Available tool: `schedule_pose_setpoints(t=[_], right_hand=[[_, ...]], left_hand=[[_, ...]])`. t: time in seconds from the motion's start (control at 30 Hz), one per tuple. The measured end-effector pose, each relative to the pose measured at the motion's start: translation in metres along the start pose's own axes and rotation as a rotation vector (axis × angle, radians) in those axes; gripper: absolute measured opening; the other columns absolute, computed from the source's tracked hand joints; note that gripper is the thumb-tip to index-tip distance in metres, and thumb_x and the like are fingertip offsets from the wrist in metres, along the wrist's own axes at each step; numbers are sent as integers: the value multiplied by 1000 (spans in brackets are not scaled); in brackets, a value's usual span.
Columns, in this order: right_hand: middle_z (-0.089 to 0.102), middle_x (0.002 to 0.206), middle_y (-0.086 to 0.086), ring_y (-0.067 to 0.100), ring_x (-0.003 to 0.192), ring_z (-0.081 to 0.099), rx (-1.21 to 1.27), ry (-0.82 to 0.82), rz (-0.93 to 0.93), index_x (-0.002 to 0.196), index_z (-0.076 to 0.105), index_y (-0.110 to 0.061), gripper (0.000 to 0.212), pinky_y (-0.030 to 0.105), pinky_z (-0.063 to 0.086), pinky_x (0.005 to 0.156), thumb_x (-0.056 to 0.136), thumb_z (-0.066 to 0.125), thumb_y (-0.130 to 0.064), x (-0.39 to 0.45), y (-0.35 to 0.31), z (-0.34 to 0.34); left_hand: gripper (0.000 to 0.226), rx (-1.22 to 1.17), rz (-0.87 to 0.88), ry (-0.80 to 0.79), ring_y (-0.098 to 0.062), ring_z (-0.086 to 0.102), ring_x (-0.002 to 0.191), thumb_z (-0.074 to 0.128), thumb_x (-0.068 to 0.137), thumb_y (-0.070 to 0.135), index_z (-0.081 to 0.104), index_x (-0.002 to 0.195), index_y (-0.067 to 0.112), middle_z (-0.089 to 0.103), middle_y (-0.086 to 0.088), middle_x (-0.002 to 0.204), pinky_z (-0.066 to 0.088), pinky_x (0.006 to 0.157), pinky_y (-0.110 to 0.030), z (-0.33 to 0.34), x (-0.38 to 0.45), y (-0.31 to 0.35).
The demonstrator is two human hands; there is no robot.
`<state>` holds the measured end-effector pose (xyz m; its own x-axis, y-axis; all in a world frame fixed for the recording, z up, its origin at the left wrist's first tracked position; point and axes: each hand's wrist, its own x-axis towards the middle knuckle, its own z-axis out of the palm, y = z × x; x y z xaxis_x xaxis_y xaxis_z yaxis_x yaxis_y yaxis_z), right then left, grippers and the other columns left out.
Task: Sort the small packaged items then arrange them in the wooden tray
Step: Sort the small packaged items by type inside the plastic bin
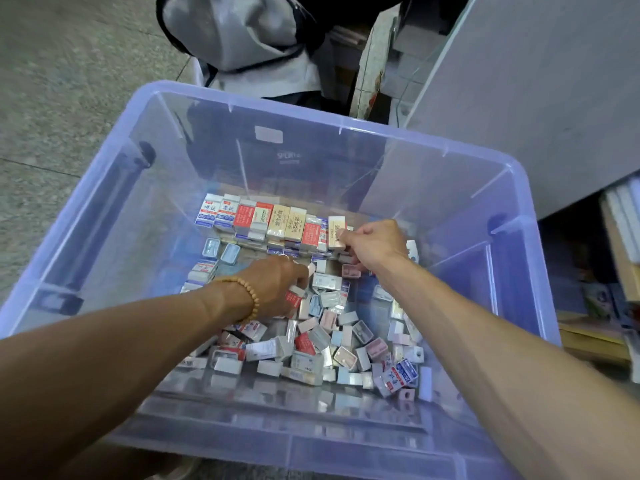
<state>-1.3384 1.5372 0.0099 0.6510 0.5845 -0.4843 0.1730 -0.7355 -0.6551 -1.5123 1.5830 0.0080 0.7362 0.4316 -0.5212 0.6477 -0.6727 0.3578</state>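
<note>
Translucent blue plastic storage bin [162, 109] holds everything; no wooden tray is identifiable in view. Right hand [375, 242] pinches a cream packaged eraser [336, 232] between thumb and forefinger at the right end of the standing sorted row [263, 221], which runs away to that hand's left. Left hand [277, 285], with a bead bracelet [247, 294] at the wrist, grips a red-and-white packet [294, 299] with curled fingers over the loose pile [329, 344], which spreads below and to its right. Judged step: sorting by type, row being extended. Next move likely calls for seating the cream eraser upright against its neighbours without toppling them.
</note>
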Motion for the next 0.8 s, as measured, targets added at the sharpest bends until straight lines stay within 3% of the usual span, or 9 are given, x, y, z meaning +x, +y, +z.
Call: schedule_pose_setpoints(t=[0.07,0.17,0.23,0.4,0.53,0.67,0.8], right_hand=[[70,67,1,14,59,68,15,17,-8,66,67,-13,29,25,58,64,80,81,-34,1,-1,5],[74,77,-2,22,80,73,77,43,-31,60,62,-20,30,44,60,79,75,85,-31,3,-1,15],[74,79,-4,25,83,72,91,29,-41,57,63,-21,30,48,59,80,74,86,-31,4,0,20],[72,81,-7,25,85,71,98,-10,-55,58,64,-19,30,49,58,84,75,87,-29,6,0,16],[71,79,-8,18,76,64,128,-24,-71,59,65,-20,29,49,57,86,80,83,-26,3,1,13],[70,79,-7,18,78,65,101,-7,-94,56,63,-21,33,47,58,86,84,80,-23,0,2,13],[72,88,-7,15,89,67,35,3,-128,63,67,-21,25,43,55,91,84,80,-25,2,2,14]], left_hand=[[37,-50,-16,-13,-15,50,90,76,82,22,57,113,21,59,1,106,43,78,-23,1,1,-2],[31,-147,-42,-16,-10,50,80,76,81,18,52,100,24,53,9,90,40,65,-16,1,1,-7],[28,-212,-58,-1,-4,47,71,74,82,16,51,95,24,49,12,82,34,57,-13,-2,1,-10],[22,-437,-118,35,-13,58,74,77,79,13,59,88,23,61,2,84,52,67,-26,-15,1,-15],[22,-546,-133,63,-8,58,63,78,79,9,61,88,21,66,-2,80,49,57,-18,-21,-1,-15],[19,-606,-146,62,-15,65,69,76,80,7,62,89,17,72,-13,86,58,67,-29,-25,-5,-15],[16,-765,-158,69,-15,69,70,73,82,1,63,90,11,72,-10,82,58,65,-23,-31,-6,-10]])
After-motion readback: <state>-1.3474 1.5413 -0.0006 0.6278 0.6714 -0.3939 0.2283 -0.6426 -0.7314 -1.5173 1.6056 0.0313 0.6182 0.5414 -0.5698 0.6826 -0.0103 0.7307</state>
